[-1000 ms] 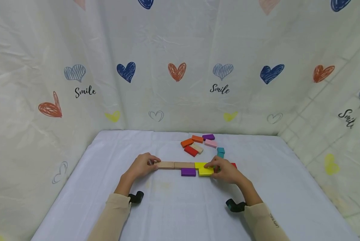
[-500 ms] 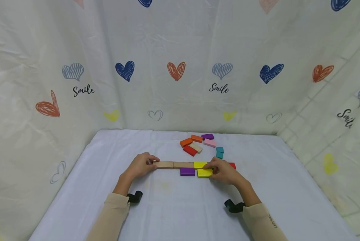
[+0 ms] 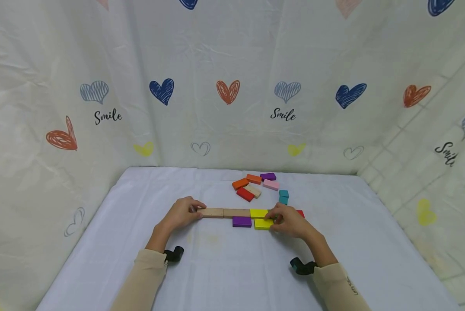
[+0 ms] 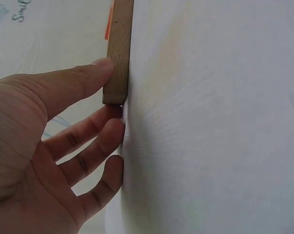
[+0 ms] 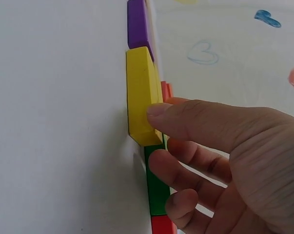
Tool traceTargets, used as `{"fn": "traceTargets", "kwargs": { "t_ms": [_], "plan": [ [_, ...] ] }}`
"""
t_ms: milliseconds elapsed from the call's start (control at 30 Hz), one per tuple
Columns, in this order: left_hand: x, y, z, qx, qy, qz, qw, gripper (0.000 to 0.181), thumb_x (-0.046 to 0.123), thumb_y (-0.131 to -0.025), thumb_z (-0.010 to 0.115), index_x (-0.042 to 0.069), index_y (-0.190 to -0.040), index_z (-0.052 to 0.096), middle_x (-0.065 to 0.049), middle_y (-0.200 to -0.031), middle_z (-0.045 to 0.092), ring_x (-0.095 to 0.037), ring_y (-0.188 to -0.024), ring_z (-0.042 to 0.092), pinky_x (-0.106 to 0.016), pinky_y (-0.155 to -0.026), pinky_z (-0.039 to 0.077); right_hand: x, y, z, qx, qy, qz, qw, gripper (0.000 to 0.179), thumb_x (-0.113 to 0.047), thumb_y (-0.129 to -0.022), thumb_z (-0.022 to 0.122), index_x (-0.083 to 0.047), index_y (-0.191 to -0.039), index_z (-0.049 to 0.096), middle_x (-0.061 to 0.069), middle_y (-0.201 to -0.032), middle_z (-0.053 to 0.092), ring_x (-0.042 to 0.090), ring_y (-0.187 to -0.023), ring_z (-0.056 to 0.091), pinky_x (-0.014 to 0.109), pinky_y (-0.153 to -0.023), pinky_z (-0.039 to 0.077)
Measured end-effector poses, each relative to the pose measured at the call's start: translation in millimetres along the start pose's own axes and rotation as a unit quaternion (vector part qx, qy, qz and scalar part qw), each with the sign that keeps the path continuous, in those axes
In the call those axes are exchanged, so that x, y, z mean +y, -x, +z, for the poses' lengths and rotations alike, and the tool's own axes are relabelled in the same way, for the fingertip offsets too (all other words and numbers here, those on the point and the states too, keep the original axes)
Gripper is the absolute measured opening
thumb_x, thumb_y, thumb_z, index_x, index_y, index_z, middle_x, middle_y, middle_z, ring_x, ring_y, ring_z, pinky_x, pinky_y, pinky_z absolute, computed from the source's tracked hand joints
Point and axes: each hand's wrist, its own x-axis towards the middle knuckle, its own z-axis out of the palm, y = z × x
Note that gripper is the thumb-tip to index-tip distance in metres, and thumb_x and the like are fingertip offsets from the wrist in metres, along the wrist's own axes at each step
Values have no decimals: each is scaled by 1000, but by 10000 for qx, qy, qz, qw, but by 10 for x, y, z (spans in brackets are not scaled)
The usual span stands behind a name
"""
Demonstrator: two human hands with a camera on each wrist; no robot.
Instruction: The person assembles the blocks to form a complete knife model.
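In the head view, my left hand (image 3: 183,214) is at the left end of a row of blocks. Its thumb and a finger pinch the end of a plain wooden block (image 4: 118,53); the index finger is hidden in the left wrist view. My right hand (image 3: 288,220) grips the near yellow block (image 5: 141,92), the thumb on its right end. Behind that lies another yellow block (image 3: 258,213) in the row, right of a second wooden block (image 3: 237,213). A purple block (image 3: 242,221) sits in front of the row, left of the held one.
The row runs on under my right hand with a green block (image 5: 157,183) and a red block (image 3: 300,213). Teal blocks (image 3: 283,197) stand behind it. Farther back lie loose orange (image 3: 240,184), red (image 3: 245,195), pink (image 3: 271,184) and purple (image 3: 268,176) blocks before a hanging cloth.
The near yellow block has shifted slightly toward me in my right hand and overlaps the yellow block behind it less. My left hand stays at the wooden block's end.
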Motion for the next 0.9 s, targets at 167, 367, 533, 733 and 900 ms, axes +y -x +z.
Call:
{"fn": "traceTargets", "kwargs": {
  "t_ms": [167,367,533,733,900],
  "plan": [
    [0,4,-1,-26,3,-45,10000,25,15,-88,80,20,-113,79,0,-96,65,-14,-81,56,-31,-71,46,12,10,1,-23,-6,-22,10000,23,-11,-85,82,-16,-107,79,2,-92,63,17,-83,53,22,-70,52],
    [6,-2,3,-25,14,-29,10000,25,16,-88,80,20,-113,79,1,-95,65,-14,-81,56,-31,-71,46,14,10,18,54,28,31,10000,22,-13,-85,83,-16,-107,78,0,-88,61,18,-81,52,23,-68,48],
    [10,-10,5,-29,18,-17,10000,25,15,-88,81,20,-113,79,1,-96,66,-14,-81,57,-31,-72,47,10,5,27,71,76,59,9999,23,-14,-86,82,-16,-109,78,-1,-86,60,17,-81,52,23,-68,48],
    [9,-11,-1,-31,33,-37,10000,26,15,-88,80,19,-113,79,0,-96,66,-14,-81,57,-30,-71,47,17,-22,39,53,131,-25,9999,24,-15,-87,82,-17,-110,78,-1,-85,59,16,-81,52,22,-68,48],
    [3,-7,-2,-22,29,-65,10000,26,15,-88,80,20,-113,79,0,-96,65,-14,-80,57,-30,-71,47,14,-41,54,66,178,-54,9998,23,-16,-87,81,-18,-110,78,-2,-86,59,16,-81,53,22,-69,49]
  ]
}}
